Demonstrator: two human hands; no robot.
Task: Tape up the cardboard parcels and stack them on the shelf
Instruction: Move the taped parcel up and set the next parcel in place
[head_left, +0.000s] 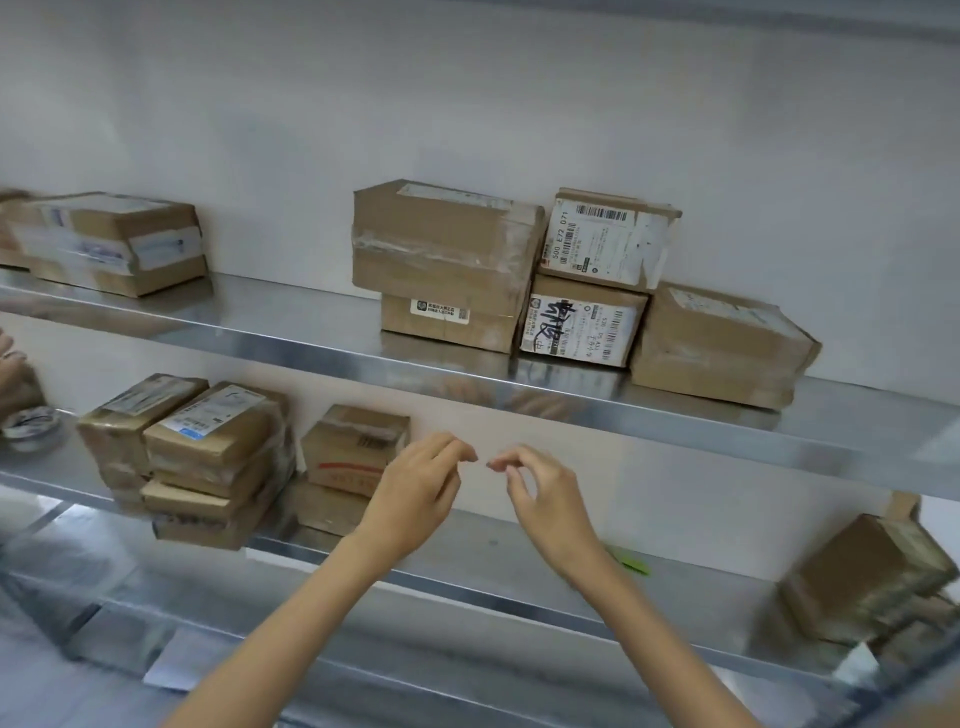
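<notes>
My left hand (415, 488) and my right hand (545, 493) hover side by side in front of the lower metal shelf (467, 545), fingertips almost meeting. Their fingers are loosely curled and I see nothing in them. On the upper shelf (311, 348) taped cardboard parcels are stacked: a large brown parcel (441, 244) on a smaller one (447, 319), a labelled parcel (608, 239) on a scribbled-on one (576, 325), and a single parcel (722, 348) to the right. A stack of several parcels (208, 457) and a two-parcel pile (353, 447) stand on the lower shelf, left of my hands.
A tape roll (31, 428) lies at the far left of the lower shelf, below someone else's hand (8, 364). More parcels sit at the upper left (114, 244) and lower right (872, 577). A green object (631, 564) lies on the lower shelf near my right wrist.
</notes>
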